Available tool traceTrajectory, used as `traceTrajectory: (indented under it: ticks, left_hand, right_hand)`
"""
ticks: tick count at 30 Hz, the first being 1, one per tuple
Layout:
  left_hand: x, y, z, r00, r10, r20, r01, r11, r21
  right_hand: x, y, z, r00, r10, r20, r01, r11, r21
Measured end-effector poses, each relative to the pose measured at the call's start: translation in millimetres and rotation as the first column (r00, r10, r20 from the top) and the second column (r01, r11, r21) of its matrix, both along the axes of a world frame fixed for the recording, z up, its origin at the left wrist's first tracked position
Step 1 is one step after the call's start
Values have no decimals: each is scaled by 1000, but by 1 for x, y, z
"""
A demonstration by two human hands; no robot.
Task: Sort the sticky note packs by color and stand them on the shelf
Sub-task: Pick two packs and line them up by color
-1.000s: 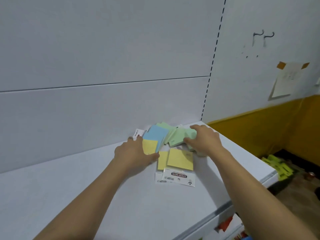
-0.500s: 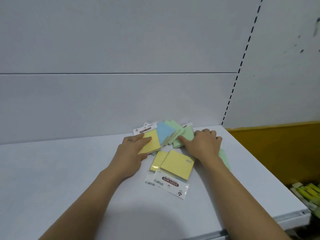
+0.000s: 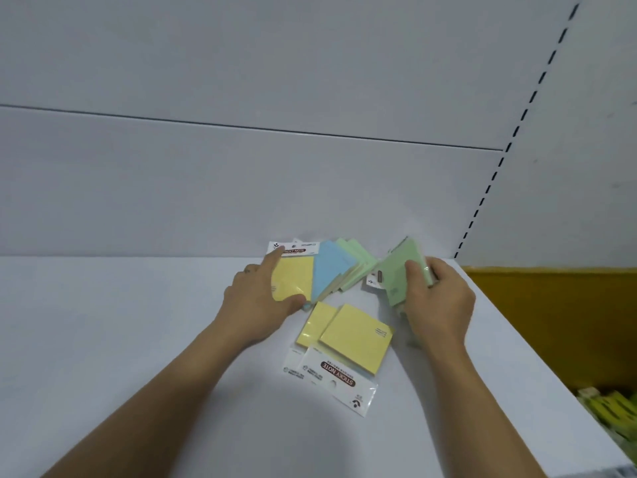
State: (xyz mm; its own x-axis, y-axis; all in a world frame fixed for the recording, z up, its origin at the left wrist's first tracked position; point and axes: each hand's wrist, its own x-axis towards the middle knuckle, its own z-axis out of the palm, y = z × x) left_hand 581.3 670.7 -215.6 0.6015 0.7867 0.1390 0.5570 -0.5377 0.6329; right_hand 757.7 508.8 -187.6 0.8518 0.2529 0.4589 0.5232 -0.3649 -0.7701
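Note:
Sticky note packs lie in a fan on the white shelf [image 3: 138,339] near the back wall. My left hand [image 3: 256,305] rests on a yellow pack [image 3: 293,276], thumb under its near corner and forefinger on its white header. Beside it lie a blue pack [image 3: 332,267] and green packs [image 3: 356,258]. My right hand [image 3: 436,305] grips a small stack of green packs [image 3: 396,274], tilted up off the shelf. Two yellow packs [image 3: 355,338] lie flat in front, headers toward me.
The shelf's white back panel [image 3: 241,184] rises right behind the packs. The shelf ends at the right, where a yellow wall [image 3: 551,322] and a floor box of yellow-green items [image 3: 613,412] show below. The shelf's front edge runs at the lower right.
My right hand has closed on the green packs and lifted them off the shelf to the right. My left hand has shifted slightly on the yellow pack. The camera view has turned left.

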Motion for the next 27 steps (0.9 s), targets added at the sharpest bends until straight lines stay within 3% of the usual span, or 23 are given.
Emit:
traceTrajectory:
  ticks: [3, 8, 14, 18, 27]
  left_hand:
    - [-2, 2, 3, 992, 34, 119, -18, 991, -132]
    - [-10, 0, 12, 944, 120, 307, -46, 970, -239]
    - [-13, 2, 18, 883, 216, 417, -109, 958, -266]
    - [-16, -2, 20, 825, 228, 517, -47, 940, -338]
    - [-32, -9, 41, 839, 186, 511, 13, 933, -360]
  right_hand:
    - [-3, -4, 6, 997, 66, -42, -55, 973, 226]
    - [-8, 3, 2, 965, 233, -123, -194, 944, 266]
    - [-11, 10, -4, 951, 291, -105, -277, 952, 127]
    - [-11, 10, -4, 965, 256, -57, -257, 966, -6]
    - [-4, 4, 12, 965, 253, -67, -261, 920, -293]
